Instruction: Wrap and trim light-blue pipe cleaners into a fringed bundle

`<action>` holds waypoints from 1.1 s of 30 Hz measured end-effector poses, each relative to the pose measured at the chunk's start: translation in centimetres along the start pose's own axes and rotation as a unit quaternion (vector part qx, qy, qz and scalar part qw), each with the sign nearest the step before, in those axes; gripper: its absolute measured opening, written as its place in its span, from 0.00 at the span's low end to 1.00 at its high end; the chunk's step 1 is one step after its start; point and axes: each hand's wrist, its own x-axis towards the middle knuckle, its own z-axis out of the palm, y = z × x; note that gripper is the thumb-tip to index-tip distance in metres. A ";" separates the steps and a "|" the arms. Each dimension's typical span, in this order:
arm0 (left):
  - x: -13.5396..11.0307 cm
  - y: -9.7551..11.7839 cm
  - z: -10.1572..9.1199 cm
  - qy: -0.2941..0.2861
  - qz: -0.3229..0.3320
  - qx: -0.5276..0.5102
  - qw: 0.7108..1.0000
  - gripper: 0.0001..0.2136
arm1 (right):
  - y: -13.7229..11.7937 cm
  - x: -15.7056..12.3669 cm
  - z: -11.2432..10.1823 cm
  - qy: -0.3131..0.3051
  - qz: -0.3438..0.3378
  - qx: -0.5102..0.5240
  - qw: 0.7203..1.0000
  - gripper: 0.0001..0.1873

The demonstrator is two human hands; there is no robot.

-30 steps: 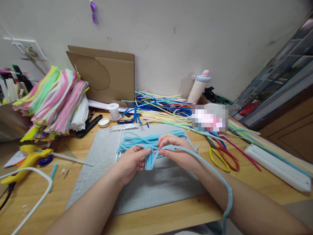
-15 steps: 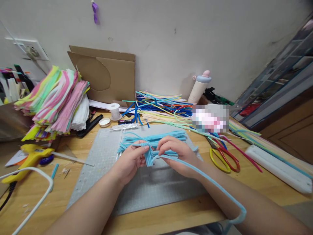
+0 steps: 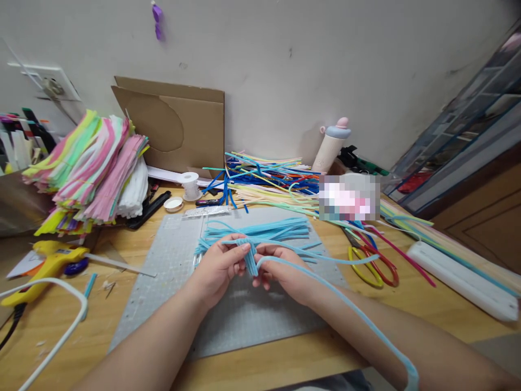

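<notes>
Pinched between thumb and fingers, a small woven piece of light blue pipe cleaners (image 3: 251, 259) is held in my left hand (image 3: 217, 266). My right hand (image 3: 283, 269) closes on the right side of the same piece, its fingers curled and partly hidden. One long blue strand (image 3: 345, 296) runs from the piece over my right wrist and down toward the lower right. Another strand (image 3: 321, 255) stretches right, above my right hand, to the scissors. Behind both hands, a bundle of light blue pipe cleaners (image 3: 277, 228) lies on the grey cutting mat (image 3: 163, 277).
Red-and-yellow-handled scissors (image 3: 368, 266) and a white power strip (image 3: 464, 282) lie right. A yellow glue gun (image 3: 52, 260) with its cable is left, below stacked pastel pipe cleaners (image 3: 93, 168). Cardboard (image 3: 199, 130), a ribbon spool (image 3: 190, 186) and a bottle (image 3: 329, 146) stand at the back.
My right hand has dropped slightly and shifted in against the woven piece. A blue strand now extends to the right above it, and the long strand over my wrist has shifted.
</notes>
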 end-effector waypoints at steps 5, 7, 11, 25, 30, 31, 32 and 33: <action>0.1 0.0 0.1 0.031 0.028 0.037 0.998 0.12 | -0.1 0.0 -0.1 -0.029 0.004 0.011 0.999 0.14; 0.2 -0.1 0.0 0.029 0.030 0.031 0.999 0.12 | 0.0 0.0 -0.2 -0.039 0.012 0.050 0.998 0.13; 0.2 -0.1 0.0 0.025 0.032 0.023 0.999 0.11 | 0.1 0.0 -0.4 -0.043 0.046 0.117 0.991 0.12; 0.1 -0.7 0.3 0.028 0.044 0.019 0.998 0.11 | 0.4 0.2 0.1 0.014 -0.005 0.042 0.999 0.17; 0.1 -0.8 0.3 0.036 0.053 0.023 0.998 0.11 | 0.5 0.2 0.1 0.024 -0.009 0.005 1.000 0.19; 0.1 -0.8 0.3 0.037 0.054 0.024 0.998 0.11 | 0.5 0.2 0.0 0.023 -0.006 0.003 1.000 0.19; 0.1 -0.8 0.3 0.039 0.054 0.025 0.997 0.11 | 0.4 0.2 0.0 0.022 -0.003 0.001 1.000 0.19; 0.1 -0.8 0.3 0.043 0.054 0.028 0.997 0.11 | 0.4 0.2 0.0 0.022 0.000 -0.003 1.000 0.19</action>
